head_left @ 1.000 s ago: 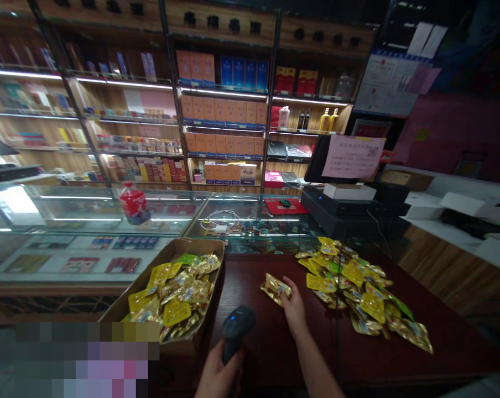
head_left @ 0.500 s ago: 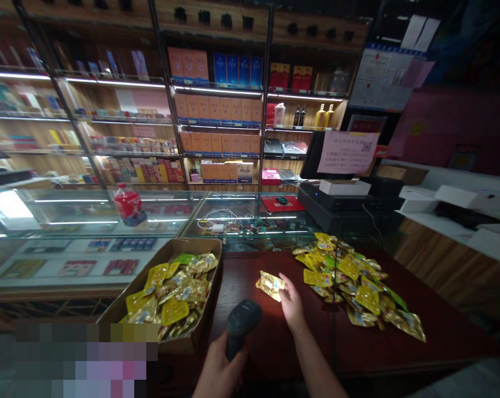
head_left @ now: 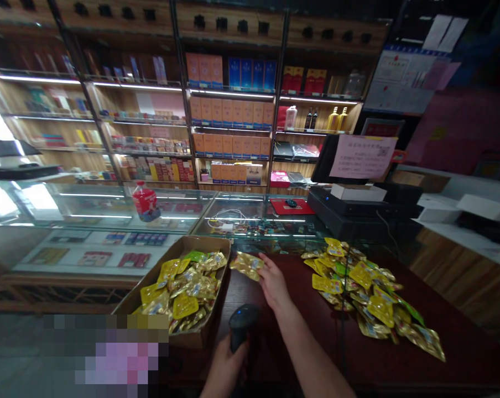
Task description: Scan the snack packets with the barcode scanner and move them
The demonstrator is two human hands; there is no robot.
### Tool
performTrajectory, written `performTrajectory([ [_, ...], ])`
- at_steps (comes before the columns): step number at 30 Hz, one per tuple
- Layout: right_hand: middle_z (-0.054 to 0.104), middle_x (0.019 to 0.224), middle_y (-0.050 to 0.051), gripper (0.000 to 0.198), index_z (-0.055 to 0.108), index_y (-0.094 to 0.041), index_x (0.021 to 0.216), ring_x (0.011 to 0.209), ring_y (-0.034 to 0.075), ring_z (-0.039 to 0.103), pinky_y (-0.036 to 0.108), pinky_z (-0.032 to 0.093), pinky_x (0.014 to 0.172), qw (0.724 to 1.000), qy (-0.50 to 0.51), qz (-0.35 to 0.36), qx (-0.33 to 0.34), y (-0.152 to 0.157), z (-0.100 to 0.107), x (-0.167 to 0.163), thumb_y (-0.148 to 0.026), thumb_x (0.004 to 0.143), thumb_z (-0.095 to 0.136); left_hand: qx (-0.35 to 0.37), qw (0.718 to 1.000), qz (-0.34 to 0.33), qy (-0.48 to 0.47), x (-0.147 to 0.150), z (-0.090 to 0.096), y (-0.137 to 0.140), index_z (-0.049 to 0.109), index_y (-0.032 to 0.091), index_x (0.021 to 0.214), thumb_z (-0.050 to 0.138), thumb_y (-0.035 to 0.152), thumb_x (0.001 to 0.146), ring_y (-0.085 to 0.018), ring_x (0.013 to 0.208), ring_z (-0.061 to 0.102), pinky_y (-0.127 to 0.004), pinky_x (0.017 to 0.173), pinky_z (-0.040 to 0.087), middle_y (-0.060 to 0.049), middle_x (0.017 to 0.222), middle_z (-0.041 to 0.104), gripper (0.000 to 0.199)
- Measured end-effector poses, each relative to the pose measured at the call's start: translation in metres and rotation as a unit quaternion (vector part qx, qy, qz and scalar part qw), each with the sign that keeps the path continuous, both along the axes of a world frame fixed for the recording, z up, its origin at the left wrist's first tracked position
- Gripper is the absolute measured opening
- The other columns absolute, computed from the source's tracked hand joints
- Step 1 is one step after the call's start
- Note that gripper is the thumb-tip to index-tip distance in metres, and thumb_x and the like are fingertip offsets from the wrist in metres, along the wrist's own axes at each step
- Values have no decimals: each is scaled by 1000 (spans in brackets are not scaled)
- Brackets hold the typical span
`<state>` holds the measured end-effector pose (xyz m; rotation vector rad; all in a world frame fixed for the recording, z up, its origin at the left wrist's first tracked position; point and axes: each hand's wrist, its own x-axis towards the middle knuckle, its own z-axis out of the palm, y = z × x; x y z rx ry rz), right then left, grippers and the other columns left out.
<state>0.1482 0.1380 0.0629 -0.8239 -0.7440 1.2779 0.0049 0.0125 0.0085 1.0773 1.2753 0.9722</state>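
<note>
My left hand (head_left: 227, 359) is wrapped round the handle of a dark barcode scanner (head_left: 244, 320), held low over the dark red tabletop (head_left: 291, 265). A gold snack packet (head_left: 246, 265) is pinched between the fingers and thumb of my right hand (head_left: 272, 282), close to the right edge of a cardboard box (head_left: 204, 337). Inside that box lie many yellow and gold packets (head_left: 186, 304). On the right of the table spreads a loose pile of similar packets (head_left: 370, 287), a few with green on them.
Behind the table runs a glass display counter (head_left: 179, 207) bearing a red bottle (head_left: 145, 202), a white cable (head_left: 229, 218) and a mouse (head_left: 291, 203) on a red mat. A monitor (head_left: 324, 160) with a pink notice stands at the right. A thin dark cord (head_left: 345, 309) hangs before the pile.
My right hand has moved the packet left and away from me, from near the scanner to beside the box. The scanner has dropped slightly. The whole view has shifted.
</note>
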Motion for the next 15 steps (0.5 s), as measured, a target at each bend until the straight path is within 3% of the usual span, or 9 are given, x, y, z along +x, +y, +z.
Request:
performTrajectory([
  [3, 68, 125, 6, 73, 41, -25, 142, 112, 22, 66, 42, 52, 97, 994, -38, 80, 58, 26, 33, -52, -31, 74, 67, -11, 1000, -1, -6, -1, -1, 3, 61, 16, 81, 72, 65, 63, -10, 30, 44, -20, 29, 36, 6, 45, 51, 53],
  [5, 61, 136, 10, 67, 43, -23, 142, 121, 22, 61, 42, 48, 102, 983, -163, 47, 75, 40, 38, -64, -32, 78, 62, -13, 1000, -2, -16, -2, -2, 4, 61, 16, 81, 71, 68, 62, -10, 29, 44, -20, 29, 35, 6, 44, 50, 56],
  [7, 53, 145, 14, 63, 45, -18, 140, 132, 23, 51, 45, 38, 111, 960, -268, -21, 76, 45, 30, -50, -31, 81, 60, -6, 1000, -2, -28, -4, -4, 4, 62, 16, 85, 70, 70, 63, -10, 30, 44, -20, 29, 35, 6, 45, 51, 59],
  [9, 42, 152, 17, 61, 46, -14, 141, 144, 27, 34, 51, 21, 119, 922, -369, -111, 43, 40, 12, -11, -28, 82, 58, 4, 999, -8, -35, -6, -7, 5, 62, 16, 87, 70, 71, 63, -11, 31, 46, -20, 31, 37, 6, 45, 52, 61],
  [10, 38, 155, 19, 61, 46, -13, 142, 148, 29, 25, 54, 15, 119, 870, -461, -177, 6, 35, 2, 14, -26, 84, 57, 7, 999, -11, -34, -7, -8, 5, 62, 16, 86, 71, 71, 62, -11, 31, 46, -21, 31, 38, 6, 45, 52, 61],
  [11, 32, 157, 22, 62, 45, -10, 143, 149, 35, 18, 59, 10, 118, 789, -561, -244, -54, 29, -9, 40, -25, 84, 57, 7, 999, -15, -30, -7, -10, 5, 62, 16, 84, 71, 72, 60, -11, 31, 47, -21, 31, 39, 5, 46, 52, 61],
  [13, 25, 156, 33, 68, 40, -1, 145, 147, 46, 16, 67, 9, 113, 639, -687, -302, -168, 14, -29, 90, -27, 85, 57, 2, 1000, -18, -17, -7, -11, 7, 60, 16, 80, 71, 72, 59, -12, 31, 47, -22, 30, 39, 4, 46, 53, 61],
  [15, 32, 150, 39, 69, 40, 6, 144, 142, 51, 26, 71, 7, 109, 543, -745, -298, -249, -2, -48, 124, -31, 86, 54, -7, 1000, -14, -3, -6, -11, 7, 59, 17, 79, 71, 70, 60, -12, 30, 46, -23, 30, 38, 4, 46, 54, 58],
])
